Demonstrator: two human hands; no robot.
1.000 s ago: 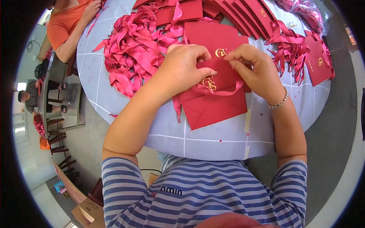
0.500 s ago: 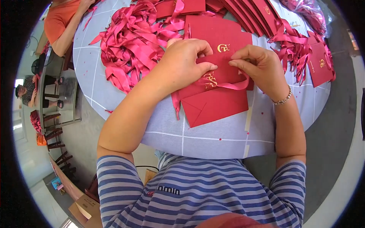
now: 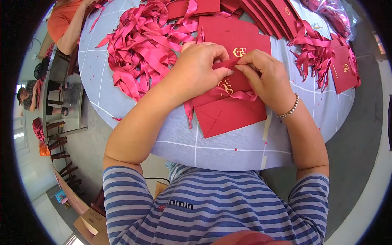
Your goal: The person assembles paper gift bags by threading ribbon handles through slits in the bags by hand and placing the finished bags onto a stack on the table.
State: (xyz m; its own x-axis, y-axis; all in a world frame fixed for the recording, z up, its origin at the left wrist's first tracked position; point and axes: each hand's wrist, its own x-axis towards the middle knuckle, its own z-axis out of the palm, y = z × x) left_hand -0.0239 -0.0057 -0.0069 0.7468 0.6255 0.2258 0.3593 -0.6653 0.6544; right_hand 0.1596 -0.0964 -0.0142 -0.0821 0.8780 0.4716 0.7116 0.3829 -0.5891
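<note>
A flat red paper gift bag with gold lettering lies before me, its folded bottom turned toward my body. My left hand is closed on the bag's upper edge, thumb in front and fingers behind or inside. At the same edge, my right hand pinches, thumb and fingertips close to the left thumb; its fingertips hide the exact grip. A pink ribbon loops across the bag's front below the right hand. Beneath and beyond it lies another red bag.
A heap of pink ribbons lies left on the checked tablecloth. Stacked red bags fan out at the back. To the right are ribboned bags and a clear plastic bag. A person in orange sits at the far left.
My right hand has moved left, close to the left thumb, and the ribbon loop has shifted left and down with it. My left hand has barely moved.
</note>
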